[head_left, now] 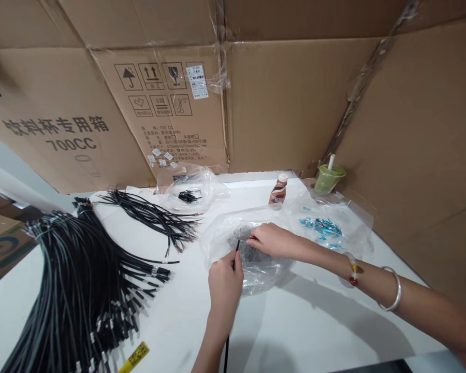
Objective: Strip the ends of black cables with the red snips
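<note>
My left hand (226, 274) is closed round a black cable (227, 355), whose tip points up past the thumb and whose tail hangs below the wrist. Right at that tip, my right hand (274, 239) is closed in a pinch, a small red spot showing at its fingertips. What it pinches is too small to make out. Under both hands lies a clear plastic bag (213, 233) holding a heap of fine grey pieces (252, 254).
A thick bundle of black cables (73, 280) and a looser bunch (151, 215) lie left. Behind are a bag of black parts (189, 196), a brown bottle (278, 190) and a green cup (328, 180). Blue pieces (322, 226) lie right. Cardboard walls (287, 103) enclose the table.
</note>
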A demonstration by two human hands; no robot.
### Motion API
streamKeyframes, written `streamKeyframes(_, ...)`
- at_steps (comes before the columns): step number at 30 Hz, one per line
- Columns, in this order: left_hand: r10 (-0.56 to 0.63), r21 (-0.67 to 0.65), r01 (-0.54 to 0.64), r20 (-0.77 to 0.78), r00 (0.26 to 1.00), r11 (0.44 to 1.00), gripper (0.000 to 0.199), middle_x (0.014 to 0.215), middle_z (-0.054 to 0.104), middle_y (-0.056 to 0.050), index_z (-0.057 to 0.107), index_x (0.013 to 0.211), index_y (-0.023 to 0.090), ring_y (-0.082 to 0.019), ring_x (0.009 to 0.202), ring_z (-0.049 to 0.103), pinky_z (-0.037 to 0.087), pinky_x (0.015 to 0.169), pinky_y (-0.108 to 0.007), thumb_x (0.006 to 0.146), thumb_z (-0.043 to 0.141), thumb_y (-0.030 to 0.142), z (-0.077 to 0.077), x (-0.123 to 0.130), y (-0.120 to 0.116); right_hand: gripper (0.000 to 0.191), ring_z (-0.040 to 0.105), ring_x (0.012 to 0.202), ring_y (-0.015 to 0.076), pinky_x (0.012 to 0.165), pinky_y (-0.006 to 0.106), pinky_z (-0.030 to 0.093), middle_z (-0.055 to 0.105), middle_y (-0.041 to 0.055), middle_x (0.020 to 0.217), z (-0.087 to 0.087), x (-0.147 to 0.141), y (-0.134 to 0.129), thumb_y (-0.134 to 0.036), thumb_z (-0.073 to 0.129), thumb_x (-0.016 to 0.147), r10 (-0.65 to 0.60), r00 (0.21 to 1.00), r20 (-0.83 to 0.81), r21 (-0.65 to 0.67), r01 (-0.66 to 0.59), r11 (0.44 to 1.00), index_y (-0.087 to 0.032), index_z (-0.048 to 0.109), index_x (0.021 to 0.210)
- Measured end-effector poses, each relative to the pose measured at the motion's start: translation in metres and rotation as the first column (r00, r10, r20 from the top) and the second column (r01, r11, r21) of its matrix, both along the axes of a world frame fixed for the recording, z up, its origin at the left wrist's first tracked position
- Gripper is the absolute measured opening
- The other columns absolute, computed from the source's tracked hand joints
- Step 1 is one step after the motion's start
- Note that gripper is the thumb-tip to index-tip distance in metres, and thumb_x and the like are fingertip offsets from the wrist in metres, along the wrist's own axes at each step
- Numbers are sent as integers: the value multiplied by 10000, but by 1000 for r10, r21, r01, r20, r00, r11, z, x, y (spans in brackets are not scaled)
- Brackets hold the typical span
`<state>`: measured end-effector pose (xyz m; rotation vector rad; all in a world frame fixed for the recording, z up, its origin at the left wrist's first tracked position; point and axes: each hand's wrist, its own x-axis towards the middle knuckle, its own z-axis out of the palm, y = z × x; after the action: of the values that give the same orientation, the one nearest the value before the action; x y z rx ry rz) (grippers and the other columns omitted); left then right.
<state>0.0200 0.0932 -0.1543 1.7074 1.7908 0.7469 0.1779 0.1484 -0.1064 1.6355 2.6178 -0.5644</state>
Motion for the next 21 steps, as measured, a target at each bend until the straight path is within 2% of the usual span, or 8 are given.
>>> streamKeyframes(6,0,-16,-2,-164,986,1000,199,624,555,26,663,953,172,-125,564,498,388,599,-268,925,517,305,3,0,1,361,630,732,224,625,304,374,688,122,794,4,0,4,-316,405,956,-21,997,68,38,19,999,-129,658,778)
streamKeyframes(9,4,-21,-9,-244,970,1000,237,637,580,10,669,1027,173,-140,596,539,405,607,-279,931,502,312,4,1,1,384,617,724,195,632,301,400,679,103,800,7,5,3,-362,396,968,-43,995,88,33,40,999,-130,647,793)
streamKeyframes(16,-45,-53,21,-500,865,998,278,657,612,10,638,1126,176,-153,625,609,492,624,-314,974,430,280,6,7,5,362,609,742,147,720,322,488,650,30,805,15,3,1,-422,451,965,-34,988,153,-81,46,996,-141,631,825)
streamKeyframes(21,-132,-83,103,-610,781,991,292,768,651,0,570,1213,166,-143,675,644,555,669,-332,966,471,288,4,7,11,309,631,839,161,787,359,522,655,47,941,31,-5,11,-413,502,952,-57,976,210,-201,100,974,-131,629,966)
